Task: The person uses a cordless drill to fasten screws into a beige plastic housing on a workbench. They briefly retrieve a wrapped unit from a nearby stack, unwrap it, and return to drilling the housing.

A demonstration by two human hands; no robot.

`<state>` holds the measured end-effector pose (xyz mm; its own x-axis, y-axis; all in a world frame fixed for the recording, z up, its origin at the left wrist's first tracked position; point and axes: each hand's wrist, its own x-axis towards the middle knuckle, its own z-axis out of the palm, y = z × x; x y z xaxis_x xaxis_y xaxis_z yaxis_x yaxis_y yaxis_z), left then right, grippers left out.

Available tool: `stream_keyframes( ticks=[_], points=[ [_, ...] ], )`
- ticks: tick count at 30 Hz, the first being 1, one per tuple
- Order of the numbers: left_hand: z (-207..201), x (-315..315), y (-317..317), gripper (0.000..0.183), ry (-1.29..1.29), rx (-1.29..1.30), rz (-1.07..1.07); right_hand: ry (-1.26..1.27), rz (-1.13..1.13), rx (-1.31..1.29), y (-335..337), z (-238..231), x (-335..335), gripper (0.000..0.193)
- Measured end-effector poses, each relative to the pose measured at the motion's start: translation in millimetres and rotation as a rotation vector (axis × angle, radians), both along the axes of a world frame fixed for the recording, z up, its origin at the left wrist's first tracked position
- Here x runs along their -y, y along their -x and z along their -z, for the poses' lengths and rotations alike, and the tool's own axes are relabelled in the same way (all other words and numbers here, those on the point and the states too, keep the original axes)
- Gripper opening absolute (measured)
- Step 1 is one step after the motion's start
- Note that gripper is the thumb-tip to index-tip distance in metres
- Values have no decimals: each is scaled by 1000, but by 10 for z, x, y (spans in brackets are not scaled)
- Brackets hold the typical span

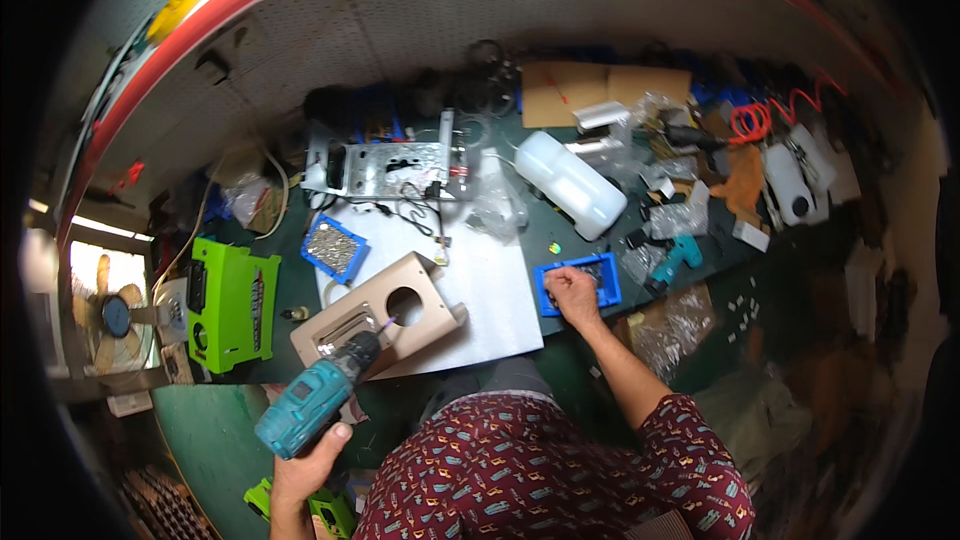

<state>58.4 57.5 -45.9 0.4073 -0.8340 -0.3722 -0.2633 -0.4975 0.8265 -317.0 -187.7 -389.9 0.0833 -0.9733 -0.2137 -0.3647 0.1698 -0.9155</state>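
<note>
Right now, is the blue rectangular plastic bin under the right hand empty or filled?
Not empty: small greyish pieces show inside the blue bin. How full, I cannot tell; the right hand covers part.

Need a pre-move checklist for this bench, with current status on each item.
1. Teal drill in hand: ok, gripped by the left hand.
2. Drill bit clear of the beige housing: cannot tell; the two overlap in this view.
3. Beige housing steadied by a hand: not ok, neither hand is on it.
4. Right hand has picked something up: cannot tell; it is at the blue bin, fingertips unclear.
5. Second teal tool clear of the right hand: ok, it lies apart, farther right.
</note>
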Motion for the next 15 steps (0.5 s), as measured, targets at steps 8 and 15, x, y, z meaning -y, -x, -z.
stream_keyframes(
  ticks=[8,15],
  points=[
    [20,-290,87,38,31,-10,-8,-78,-322,-11,-883,-49,180,19],
    [124,-595,31,34,68,49,-159,-58,-389,64,-1477,-375,657,18]
  ],
)
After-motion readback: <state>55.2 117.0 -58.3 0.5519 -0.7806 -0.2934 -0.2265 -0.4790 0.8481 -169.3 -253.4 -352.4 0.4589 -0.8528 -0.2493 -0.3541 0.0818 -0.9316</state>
